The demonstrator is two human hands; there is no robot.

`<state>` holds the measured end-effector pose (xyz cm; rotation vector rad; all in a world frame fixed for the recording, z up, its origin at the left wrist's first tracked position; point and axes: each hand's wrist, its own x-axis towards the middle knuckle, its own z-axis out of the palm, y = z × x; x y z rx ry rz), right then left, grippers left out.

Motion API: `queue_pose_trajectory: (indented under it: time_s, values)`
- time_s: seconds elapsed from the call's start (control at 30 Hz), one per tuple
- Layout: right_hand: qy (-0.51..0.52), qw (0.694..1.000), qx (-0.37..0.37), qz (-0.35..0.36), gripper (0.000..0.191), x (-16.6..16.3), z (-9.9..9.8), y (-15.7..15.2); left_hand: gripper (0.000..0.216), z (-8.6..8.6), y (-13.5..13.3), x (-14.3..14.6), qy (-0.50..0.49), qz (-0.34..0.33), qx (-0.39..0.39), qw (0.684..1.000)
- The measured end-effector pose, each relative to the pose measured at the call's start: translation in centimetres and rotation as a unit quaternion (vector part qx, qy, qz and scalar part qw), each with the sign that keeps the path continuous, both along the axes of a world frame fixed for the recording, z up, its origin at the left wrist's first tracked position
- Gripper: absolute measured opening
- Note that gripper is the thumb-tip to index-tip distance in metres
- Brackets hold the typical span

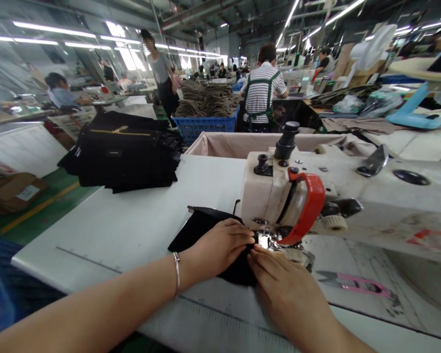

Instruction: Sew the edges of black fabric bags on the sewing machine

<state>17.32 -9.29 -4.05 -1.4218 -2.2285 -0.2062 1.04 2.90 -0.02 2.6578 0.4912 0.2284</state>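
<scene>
A small piece of black fabric lies on the white table under the head of a cream sewing machine with a red guard. My left hand, a silver bangle on its wrist, rests on the fabric with its fingers pressed together, pinching the cloth's edge by the presser foot. My right hand lies beside it on the cloth, fingertips pressed to the same edge just before the needle.
A stack of black fabric pieces sits at the table's far left. Pink thread snips lie to the right of the machine. Behind stand a blue crate of tan pieces and several other workers at benches.
</scene>
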Motion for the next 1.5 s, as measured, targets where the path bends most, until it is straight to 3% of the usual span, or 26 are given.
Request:
queue_pose_trajectory:
  time_s: [0.2, 0.3, 0.43, 0.53, 0.63, 0.7, 0.77, 0.83, 0.9, 0.97, 1.03, 1.23, 1.5]
  values:
    - [0.016, 1.0, 0.009, -0.006, 0.035, -0.7, -0.5, 0.0, 0.03, -0.9, -0.1, -0.3, -0.013, -0.007, 0.024, 1.0]
    - [0.02, 1.0, -0.006, 0.002, 0.037, -0.2, 0.2, 0.0, 0.029, -0.9, 0.1, -0.2, -0.006, -0.004, 0.032, 0.999]
    - [0.041, 0.991, -0.123, 0.01, 0.048, 3.0, 3.4, -0.9, 0.033, 0.1, -0.2, -0.9, 0.013, -0.036, 0.033, 0.999]
    - [0.023, 0.978, -0.208, -0.007, 0.055, 5.9, 4.8, -1.4, 0.062, 0.7, -1.0, -2.2, 0.021, -0.078, 0.033, 0.996]
    - [0.032, 0.973, -0.221, -0.053, 0.038, 6.8, 3.4, -0.5, 0.049, 0.7, -1.9, -3.1, 0.003, -0.095, 0.036, 0.995]
    - [0.034, 0.976, -0.173, -0.123, 0.02, 6.4, 1.9, 0.5, 0.033, 0.5, -2.4, -3.2, -0.016, -0.073, 0.018, 0.997]
    - [0.024, 0.978, -0.116, -0.169, 0.01, 5.5, 0.9, 1.1, 0.03, 0.3, -2.7, -3.0, -0.038, -0.038, -0.011, 0.998]
    - [0.032, 0.987, -0.083, -0.135, 0.01, 4.5, 0.9, 0.9, 0.033, 0.1, -2.9, -2.8, -0.063, -0.011, -0.03, 0.997]
    - [0.066, 0.995, -0.071, -0.04, 0.013, 3.5, 1.6, 0.1, 0.03, 0.2, -3.0, -2.7, -0.083, 0.01, -0.045, 0.996]
    - [0.094, 0.991, -0.082, 0.055, 0.022, 2.7, 2.4, -0.8, 0.025, 0.4, -3.0, -2.6, -0.095, 0.037, -0.062, 0.993]
    - [0.1, 0.985, -0.104, 0.099, 0.031, 1.9, 2.9, -1.2, 0.026, 0.8, -2.8, -2.5, -0.096, 0.04, -0.06, 0.993]
    - [0.13, 0.979, -0.109, 0.113, 0.015, 1.0, 2.6, -1.1, 0.026, 0.6, -3.1, -2.0, -0.015, -0.076, 0.087, 0.993]
    - [0.116, 0.986, -0.095, 0.075, 0.016, 0.9, 1.9, -1.0, 0.021, -0.3, -2.3, -1.1, 0.03, -0.102, 0.185, 0.977]
